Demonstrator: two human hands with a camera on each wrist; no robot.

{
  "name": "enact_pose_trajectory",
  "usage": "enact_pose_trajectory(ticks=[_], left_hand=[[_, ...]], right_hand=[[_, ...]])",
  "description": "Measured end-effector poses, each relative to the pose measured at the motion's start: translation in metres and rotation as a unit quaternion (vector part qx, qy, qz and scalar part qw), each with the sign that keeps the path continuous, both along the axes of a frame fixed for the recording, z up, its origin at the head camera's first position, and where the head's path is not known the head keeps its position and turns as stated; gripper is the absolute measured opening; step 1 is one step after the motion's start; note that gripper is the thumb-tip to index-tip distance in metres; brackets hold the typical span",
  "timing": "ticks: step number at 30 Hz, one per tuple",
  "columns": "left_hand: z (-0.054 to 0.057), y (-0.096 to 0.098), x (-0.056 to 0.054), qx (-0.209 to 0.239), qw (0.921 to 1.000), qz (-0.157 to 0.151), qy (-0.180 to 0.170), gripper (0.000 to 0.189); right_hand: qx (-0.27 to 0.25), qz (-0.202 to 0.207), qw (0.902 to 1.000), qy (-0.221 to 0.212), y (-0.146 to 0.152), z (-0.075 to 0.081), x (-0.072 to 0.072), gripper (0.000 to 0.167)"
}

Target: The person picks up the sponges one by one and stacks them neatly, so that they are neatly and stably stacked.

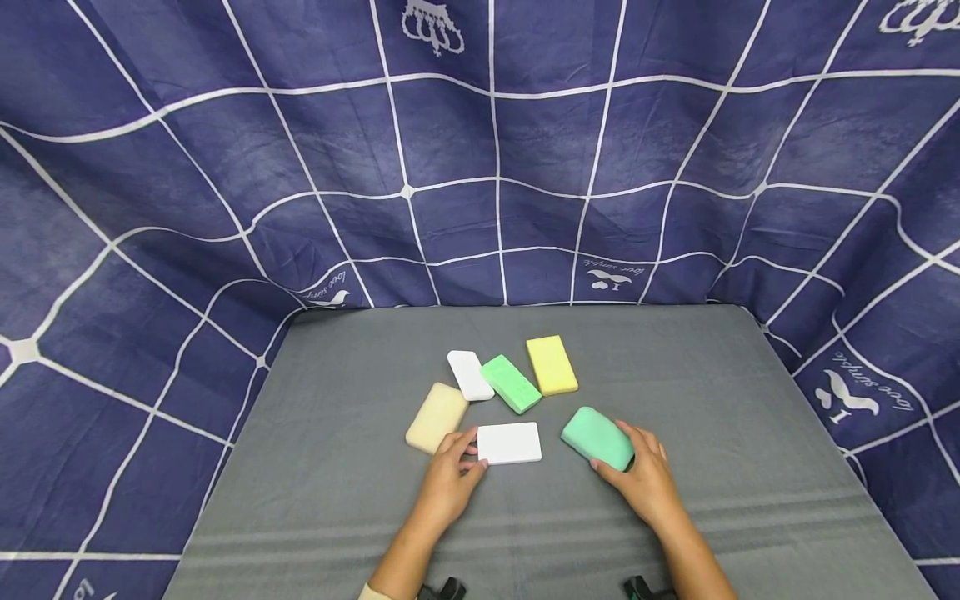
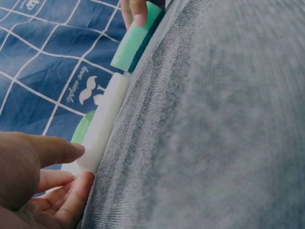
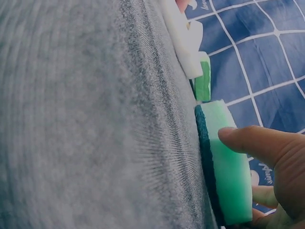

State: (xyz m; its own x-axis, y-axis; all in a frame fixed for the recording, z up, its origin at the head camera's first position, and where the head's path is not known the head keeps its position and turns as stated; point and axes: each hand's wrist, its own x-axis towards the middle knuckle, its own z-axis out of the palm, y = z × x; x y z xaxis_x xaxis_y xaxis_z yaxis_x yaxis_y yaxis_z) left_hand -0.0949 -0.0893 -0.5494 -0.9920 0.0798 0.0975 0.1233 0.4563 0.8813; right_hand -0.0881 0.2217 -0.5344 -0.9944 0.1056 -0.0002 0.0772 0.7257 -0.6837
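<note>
A white sponge block lies flat in the middle of the group. My left hand holds its left end, thumb along the near face and the fingertips around the end. To the right lies a teal scouring sponge with a dark scrub layer underneath. My right hand grips that sponge from the right, its thumb on the near side and the other fingers partly hidden behind it. A cream sponge lies just beyond the left fingers.
Behind the white block lie a second white sponge block, a bright green sponge and a yellow sponge, close together. All rest on the grey cloth-covered table. A blue checked curtain hangs along its back and sides.
</note>
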Motion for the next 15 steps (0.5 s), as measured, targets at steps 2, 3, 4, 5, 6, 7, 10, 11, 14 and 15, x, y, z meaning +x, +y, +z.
enact_pose_trajectory(ticks=[2,3,4,5,6,7,10,11,14,15], left_hand=[[-0.0003,0.0001,-0.0001,0.000,1.0000,0.001,0.000,0.053],[-0.0005,0.0001,-0.0002,0.000,1.0000,0.001,0.001,0.053],[-0.0007,0.0002,-0.0002,0.000,1.0000,0.001,0.001,0.053],[-0.0008,0.0002,-0.0003,0.001,1.0000,0.002,0.001,0.053],[-0.0008,0.0003,-0.0003,0.001,1.0000,0.002,0.001,0.053],[-0.0009,0.0003,-0.0002,0.001,1.0000,0.003,0.000,0.053],[-0.0007,0.0004,0.0001,-0.002,1.0000,0.004,-0.002,0.053],[-0.0007,0.0003,0.0004,-0.005,1.0000,0.003,0.001,0.053],[-0.0005,0.0004,0.0006,-0.007,1.0000,0.005,-0.002,0.053],[-0.0004,0.0005,0.0006,-0.007,1.0000,0.005,-0.001,0.053]], right_hand=[[0.002,0.003,1.0000,-0.001,0.0004,-0.0003,-0.0002,0.082],[0.003,0.004,1.0000,-0.002,0.0005,-0.0002,-0.0002,0.082],[0.004,0.006,1.0000,-0.003,0.0006,-0.0001,-0.0002,0.083],[0.005,0.007,1.0000,-0.004,0.0007,0.0000,0.0000,0.083],[0.007,0.009,0.9999,-0.005,0.0008,0.0001,0.0001,0.083],[0.008,0.010,0.9999,-0.007,0.0008,0.0003,0.0003,0.083],[0.010,0.011,0.9998,-0.012,0.0007,0.0009,0.0008,0.083],[0.010,0.011,0.9998,-0.012,0.0006,0.0011,0.0008,0.083],[0.010,0.010,0.9998,-0.011,-0.0003,0.0018,0.0006,0.082],[0.009,0.009,0.9999,-0.010,-0.0006,0.0020,0.0005,0.082]])
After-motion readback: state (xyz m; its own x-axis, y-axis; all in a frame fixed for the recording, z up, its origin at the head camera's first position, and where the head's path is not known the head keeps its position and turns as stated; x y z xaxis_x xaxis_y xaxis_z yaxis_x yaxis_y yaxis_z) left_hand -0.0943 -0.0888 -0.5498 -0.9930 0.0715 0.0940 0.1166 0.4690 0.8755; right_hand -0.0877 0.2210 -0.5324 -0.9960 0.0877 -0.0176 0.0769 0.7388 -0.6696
